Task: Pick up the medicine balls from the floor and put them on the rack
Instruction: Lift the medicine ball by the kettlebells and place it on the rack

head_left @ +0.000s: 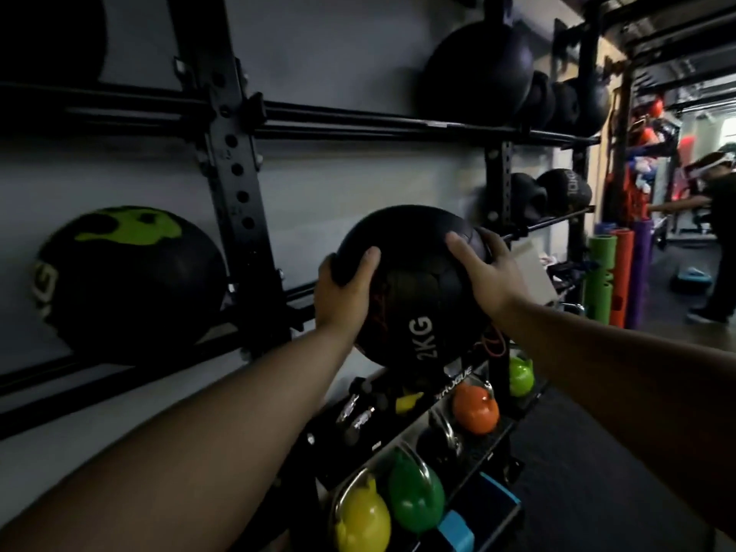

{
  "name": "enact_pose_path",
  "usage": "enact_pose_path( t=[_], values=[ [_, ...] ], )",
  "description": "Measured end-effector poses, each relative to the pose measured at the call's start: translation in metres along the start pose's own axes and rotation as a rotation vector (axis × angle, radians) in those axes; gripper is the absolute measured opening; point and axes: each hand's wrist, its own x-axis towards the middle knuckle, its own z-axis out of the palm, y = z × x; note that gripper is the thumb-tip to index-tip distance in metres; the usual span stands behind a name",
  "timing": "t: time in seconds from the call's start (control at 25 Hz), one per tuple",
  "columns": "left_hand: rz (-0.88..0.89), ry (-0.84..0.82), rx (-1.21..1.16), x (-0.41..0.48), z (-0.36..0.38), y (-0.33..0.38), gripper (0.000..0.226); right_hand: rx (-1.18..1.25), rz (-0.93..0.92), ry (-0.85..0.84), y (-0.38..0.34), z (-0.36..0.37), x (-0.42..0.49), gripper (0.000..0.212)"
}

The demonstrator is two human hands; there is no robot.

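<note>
A black medicine ball (414, 288) marked "2KG" is held up in front of the black wall rack (235, 181), at the height of its middle rails. My left hand (344, 290) grips the ball's left side and my right hand (484, 272) grips its right side. A larger black ball with a green mark (127, 284) rests on the middle rails to the left of the upright. Several more black balls (490, 69) sit on the top rails at the right, and others (561, 191) lie further along the middle level.
Below the held ball stands a low shelf of kettlebells: yellow (360, 521), green (416, 496), orange (476, 408) and light green (521, 376). Upright foam rollers (599, 280) stand at the right. A person (717, 241) stands at the far right on the dark floor.
</note>
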Motion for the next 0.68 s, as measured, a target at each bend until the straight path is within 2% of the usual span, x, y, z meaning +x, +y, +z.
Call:
enact_pose_path(
  t=[0.12, 0.16, 0.28, 0.36, 0.44, 0.52, 0.68],
  values=[
    [0.025, 0.048, 0.062, 0.037, -0.016, 0.019, 0.094, 0.124, 0.008, -0.111, -0.008, 0.033, 0.032, 0.046],
    [0.035, 0.07, 0.091, 0.05, -0.016, 0.021, 0.098, 0.162, 0.004, -0.126, -0.003, 0.043, 0.045, 0.046],
    [0.084, 0.179, 0.152, 0.099, -0.009, 0.024, 0.092, 0.252, -0.003, -0.166, 0.006, 0.079, 0.104, 0.087],
    [0.108, 0.242, 0.233, 0.136, -0.002, 0.02, 0.105, 0.283, 0.005, -0.206, 0.019, 0.104, 0.15, 0.1],
    [0.138, 0.247, 0.464, 0.173, 0.009, 0.012, 0.102, 0.298, 0.015, -0.255, 0.042, 0.132, 0.188, 0.1],
    [0.186, 0.255, 0.76, 0.202, 0.014, -0.003, 0.097, 0.288, 0.001, -0.326, 0.064, 0.166, 0.212, 0.091],
    [0.223, 0.285, 0.928, 0.247, 0.003, -0.034, 0.091, 0.23, -0.104, -0.467, 0.103, 0.23, 0.26, 0.089]
  ],
)
